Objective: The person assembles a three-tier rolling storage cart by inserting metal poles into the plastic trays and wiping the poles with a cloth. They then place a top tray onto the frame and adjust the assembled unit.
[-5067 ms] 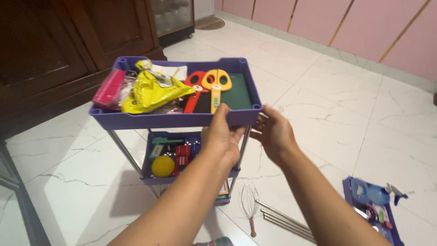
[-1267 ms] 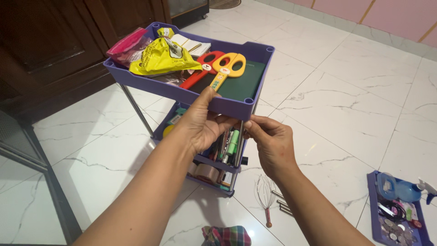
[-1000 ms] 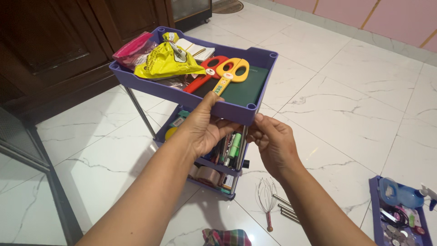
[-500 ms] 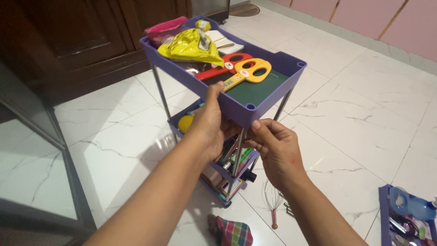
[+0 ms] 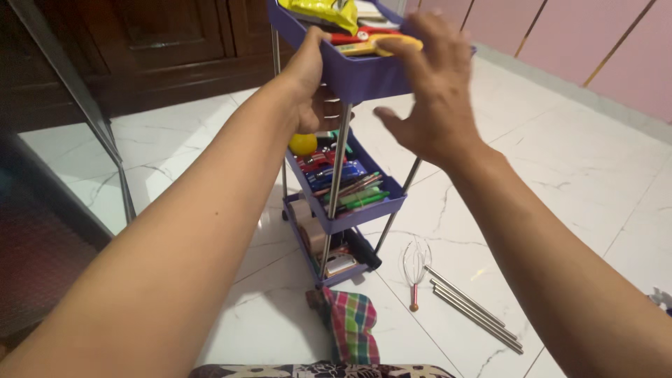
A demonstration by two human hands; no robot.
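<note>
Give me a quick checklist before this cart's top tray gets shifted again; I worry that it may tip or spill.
1. Left hand gripping the purple top tray at its near rim: ok.
2. Right hand holding the tray: not ok, fingers spread, apart from it.
3. Scissors and yellow packet inside the tray: ok.
4. Middle tray contents settled: ok.
5. Floor by the cart free: not ok; whisk, metal rods and plaid cloth lie close.
6. Tray seated on its posts: cannot tell.
</note>
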